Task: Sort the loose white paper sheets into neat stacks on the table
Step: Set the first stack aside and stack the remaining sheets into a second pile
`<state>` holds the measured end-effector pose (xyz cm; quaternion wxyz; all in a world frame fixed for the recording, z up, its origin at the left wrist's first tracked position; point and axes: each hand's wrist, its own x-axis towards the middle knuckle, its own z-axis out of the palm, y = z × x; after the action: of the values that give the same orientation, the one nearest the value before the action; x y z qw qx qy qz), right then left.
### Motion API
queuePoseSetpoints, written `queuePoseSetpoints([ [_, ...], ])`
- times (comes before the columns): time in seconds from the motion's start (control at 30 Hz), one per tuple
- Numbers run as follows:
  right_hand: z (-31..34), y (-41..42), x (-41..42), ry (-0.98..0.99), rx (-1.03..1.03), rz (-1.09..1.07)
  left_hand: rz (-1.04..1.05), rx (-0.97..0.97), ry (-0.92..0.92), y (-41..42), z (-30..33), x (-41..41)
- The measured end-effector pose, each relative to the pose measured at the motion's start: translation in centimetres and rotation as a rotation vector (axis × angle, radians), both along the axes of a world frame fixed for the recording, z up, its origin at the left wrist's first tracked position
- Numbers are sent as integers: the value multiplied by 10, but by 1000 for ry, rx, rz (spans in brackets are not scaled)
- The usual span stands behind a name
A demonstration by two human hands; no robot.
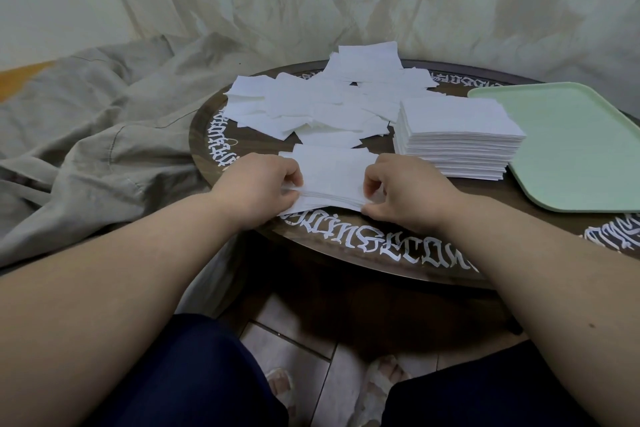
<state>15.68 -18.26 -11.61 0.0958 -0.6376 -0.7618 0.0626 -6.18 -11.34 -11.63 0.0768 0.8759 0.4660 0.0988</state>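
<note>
White paper bundle [332,177] between left hand [258,184], right hand [403,192] grips

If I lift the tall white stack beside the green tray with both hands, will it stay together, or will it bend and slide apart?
The tall stack probably sags unless supported underneath: its sheets look thin and soft, like those in the loose pile. Nothing binds the layers, so the top sheets could slide or fan out if tilted. It likely weighs little for its bulk.
</note>
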Motion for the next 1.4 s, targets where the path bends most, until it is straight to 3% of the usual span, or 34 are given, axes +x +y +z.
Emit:
queuePoseSetpoints([
  [0.43,-2,2,-1,-10,57,24,-26,-40,-103,0,-3,-3],
  [1.07,8,-6,6,69,-60,17,-86,-66,-53,1,-6,-7],
  [1.4,3,-2,1,-60,-50,20,-91,-16,-90,3,-7,-7],
])
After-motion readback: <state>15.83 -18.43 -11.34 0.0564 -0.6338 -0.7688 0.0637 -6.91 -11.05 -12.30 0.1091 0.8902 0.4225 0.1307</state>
